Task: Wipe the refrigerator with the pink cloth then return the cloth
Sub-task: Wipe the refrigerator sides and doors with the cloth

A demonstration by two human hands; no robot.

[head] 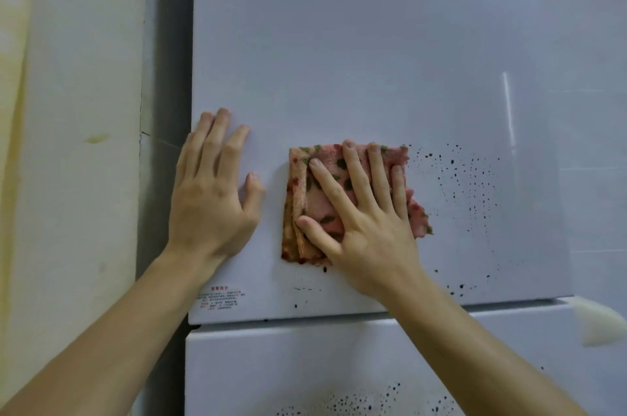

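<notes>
The white refrigerator (pixel 373 42) fills my view. My right hand (pixel 366 222) presses the pink cloth (pixel 320 205) flat against it, fingers spread. Left of the cloth, my left hand (pixel 210 198) lies flat. The dark specks (pixel 475 198) right of the cloth may smear under a hasty stroke.

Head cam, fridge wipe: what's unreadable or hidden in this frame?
Head view: upper door area under the pink cloth, hidden by the cloth and the right hand.
Head view: label print, too small to read.
Head view: lower door specks, cut off by the bottom edge.
Head view: white object at the right edge, blurred and cut off.
</notes>
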